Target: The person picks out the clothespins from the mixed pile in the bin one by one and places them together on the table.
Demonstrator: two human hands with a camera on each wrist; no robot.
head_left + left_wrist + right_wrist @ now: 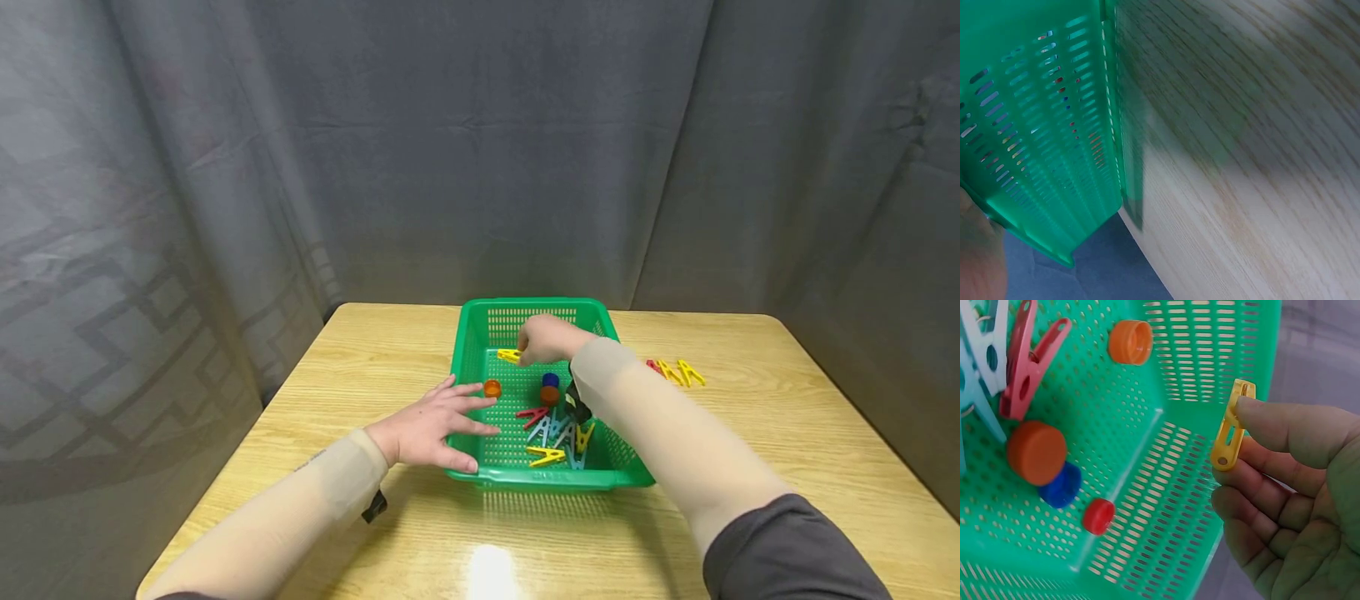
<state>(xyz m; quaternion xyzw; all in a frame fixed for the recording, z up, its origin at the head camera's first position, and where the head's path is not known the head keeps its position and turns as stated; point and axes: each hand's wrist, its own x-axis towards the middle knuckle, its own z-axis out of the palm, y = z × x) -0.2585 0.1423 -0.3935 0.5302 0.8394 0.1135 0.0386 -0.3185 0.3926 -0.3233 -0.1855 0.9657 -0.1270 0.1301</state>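
Observation:
A green basket (540,479) stands on the wooden table. Over its far part my right hand (553,338) pinches a yellow clothespin (1232,425) between thumb and fingers. My left hand (438,423) lies with spread fingers across the basket's left rim, its fingertips over the inside. Within the basket, a red clothespin (532,415), a yellow clothespin (546,456) and several light blue ones lie toward the near right. An orange cap (492,388) is at the left; another orange cap (1037,453) touches a blue cap (1061,485), near a red cap (1099,516).
On the table (757,400) right of the basket lie two yellow clothespins (690,372) and a red one (653,365), partly behind my right forearm. Grey curtains (480,150) hang behind the table and at both sides.

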